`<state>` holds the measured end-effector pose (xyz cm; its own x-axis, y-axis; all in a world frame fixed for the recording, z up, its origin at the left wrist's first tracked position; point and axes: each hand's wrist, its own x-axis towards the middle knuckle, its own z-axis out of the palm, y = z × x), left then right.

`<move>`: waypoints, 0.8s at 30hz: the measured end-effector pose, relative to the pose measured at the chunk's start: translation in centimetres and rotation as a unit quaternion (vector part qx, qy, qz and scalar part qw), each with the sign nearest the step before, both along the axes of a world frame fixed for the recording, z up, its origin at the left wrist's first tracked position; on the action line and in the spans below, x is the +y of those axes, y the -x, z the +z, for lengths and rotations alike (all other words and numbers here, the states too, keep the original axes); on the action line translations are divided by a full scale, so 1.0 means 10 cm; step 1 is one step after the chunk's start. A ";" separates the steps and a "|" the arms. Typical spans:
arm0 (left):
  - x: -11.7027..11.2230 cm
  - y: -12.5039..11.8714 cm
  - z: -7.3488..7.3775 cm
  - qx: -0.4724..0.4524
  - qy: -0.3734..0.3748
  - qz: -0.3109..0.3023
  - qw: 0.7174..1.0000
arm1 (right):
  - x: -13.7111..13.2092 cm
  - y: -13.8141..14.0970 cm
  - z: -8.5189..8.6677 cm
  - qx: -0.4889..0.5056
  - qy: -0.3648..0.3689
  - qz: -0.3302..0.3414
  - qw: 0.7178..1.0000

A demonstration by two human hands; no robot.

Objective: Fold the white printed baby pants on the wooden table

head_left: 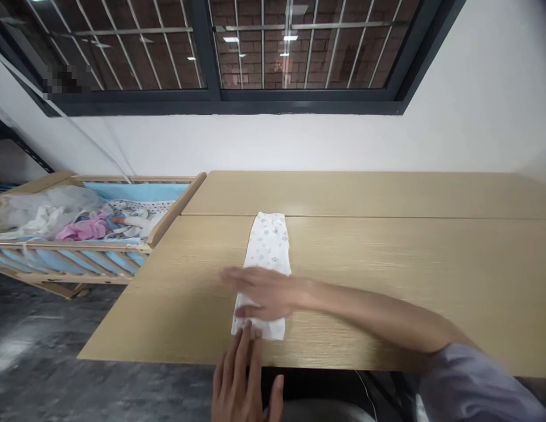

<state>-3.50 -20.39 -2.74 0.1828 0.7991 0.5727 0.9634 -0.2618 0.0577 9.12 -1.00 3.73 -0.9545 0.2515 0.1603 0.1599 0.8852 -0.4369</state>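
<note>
A white patterned cloth (269, 246), folded into a long narrow strip, lies on the wooden table (387, 258) and runs away from me. My right hand (264, 293) lies flat across the strip's near half, fingers stretched out to the left and slightly blurred. My left hand (241, 381) comes up from the table's front edge with fingers straight, its fingertips touching the near end of the cloth. Neither hand grips anything.
A wooden baby crib (101, 246) with blue lining stands against the table's left side, holding pink and white clothes (85, 225). A white wall and a barred window (220, 53) are behind the table. Dark floor lies to the left.
</note>
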 end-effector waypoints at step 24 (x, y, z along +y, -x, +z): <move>-0.04 -0.12 -0.11 0.052 0.025 0.036 0.998 | 2.02 -0.20 -0.53 -0.071 -0.056 -0.198 0.976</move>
